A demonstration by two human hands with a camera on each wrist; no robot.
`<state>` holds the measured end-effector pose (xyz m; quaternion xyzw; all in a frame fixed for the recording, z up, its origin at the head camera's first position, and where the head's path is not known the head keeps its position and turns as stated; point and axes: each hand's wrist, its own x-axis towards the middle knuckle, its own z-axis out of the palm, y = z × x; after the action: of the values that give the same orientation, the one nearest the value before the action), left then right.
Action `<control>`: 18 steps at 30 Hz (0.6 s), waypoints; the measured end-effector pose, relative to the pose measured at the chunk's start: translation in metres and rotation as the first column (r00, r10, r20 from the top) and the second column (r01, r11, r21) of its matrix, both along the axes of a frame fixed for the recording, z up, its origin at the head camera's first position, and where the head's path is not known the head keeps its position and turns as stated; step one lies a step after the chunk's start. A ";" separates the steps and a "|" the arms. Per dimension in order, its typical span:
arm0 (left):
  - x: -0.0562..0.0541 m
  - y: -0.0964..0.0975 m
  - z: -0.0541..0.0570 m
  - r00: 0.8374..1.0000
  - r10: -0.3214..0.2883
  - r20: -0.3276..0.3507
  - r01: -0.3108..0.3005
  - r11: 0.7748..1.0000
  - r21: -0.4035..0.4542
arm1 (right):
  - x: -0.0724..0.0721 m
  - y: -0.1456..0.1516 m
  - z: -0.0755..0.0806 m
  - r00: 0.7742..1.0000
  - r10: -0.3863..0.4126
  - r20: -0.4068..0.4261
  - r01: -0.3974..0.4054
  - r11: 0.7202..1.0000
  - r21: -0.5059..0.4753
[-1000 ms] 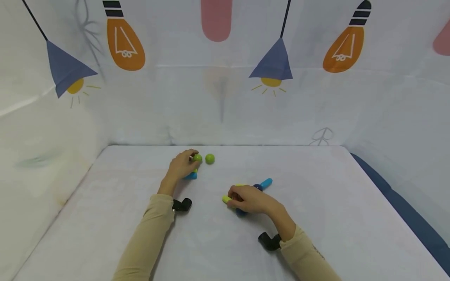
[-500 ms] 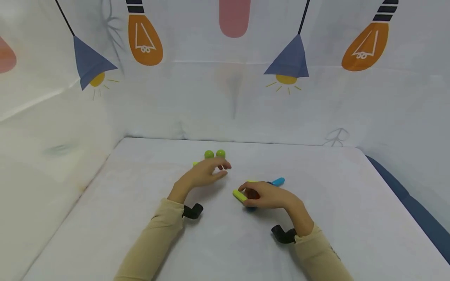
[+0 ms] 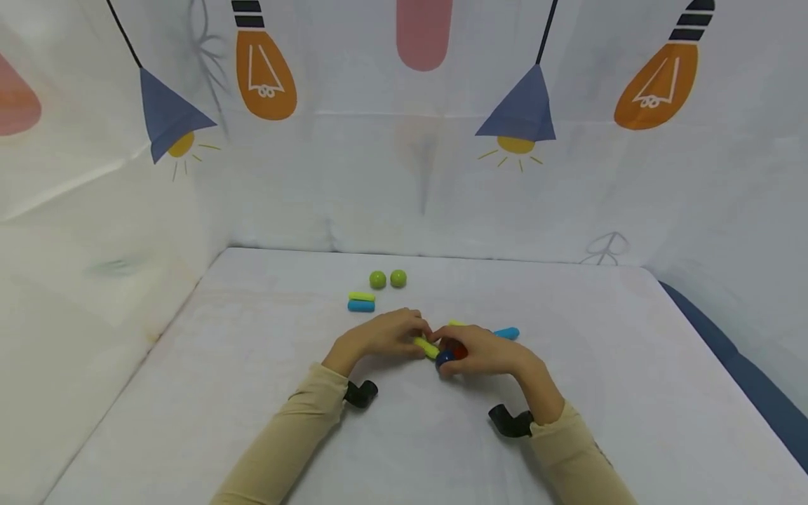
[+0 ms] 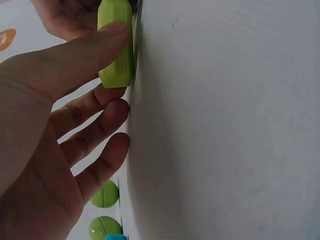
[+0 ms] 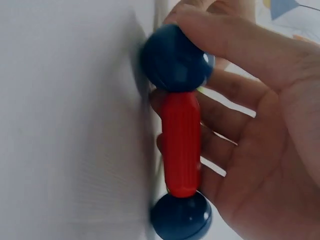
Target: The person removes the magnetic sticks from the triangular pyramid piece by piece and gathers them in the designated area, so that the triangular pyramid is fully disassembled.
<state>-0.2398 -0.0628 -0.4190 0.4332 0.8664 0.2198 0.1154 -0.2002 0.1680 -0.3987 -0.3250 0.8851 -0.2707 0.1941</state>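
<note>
With thumb and fingers, my left hand (image 3: 381,335) pinches the free end of a yellow-green ribbed rod (image 4: 116,55). The rod's other end points at a dark blue ball (image 5: 176,59), which my right hand (image 3: 482,351) holds between thumb and fingers. From that ball a red rod (image 5: 181,145) runs to a second dark blue ball (image 5: 182,217), under the right palm. Beyond the right hand, another yellow-green rod (image 3: 456,323) and a light blue rod (image 3: 507,333) stick out, their inner ends hidden by the hand. Both hands' fingertips are close together.
Two green balls (image 3: 377,280) lie side by side toward the back of the white table (image 3: 404,449). Nearer, a short yellow-green rod (image 3: 362,296) lies alongside a light blue rod (image 3: 361,306). A printed white sheet (image 3: 353,189) rises behind the table.
My left hand has left the green ball at the back, come forward and right, and taken hold of the yellow-green rod. The right hand keeps its grip. The head view has shifted slightly.
</note>
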 end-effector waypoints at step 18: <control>-0.001 -0.013 0.013 0.997 -0.040 0.072 0.041 0.999 -0.015 | -0.004 -0.006 -0.011 0.990 -0.115 -0.087 0.111 0.993 -0.048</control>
<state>-0.2410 -0.0761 -0.4059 0.4417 0.8545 0.2258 0.1543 -0.2046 0.1622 -0.4093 -0.2905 0.9038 -0.2854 0.1314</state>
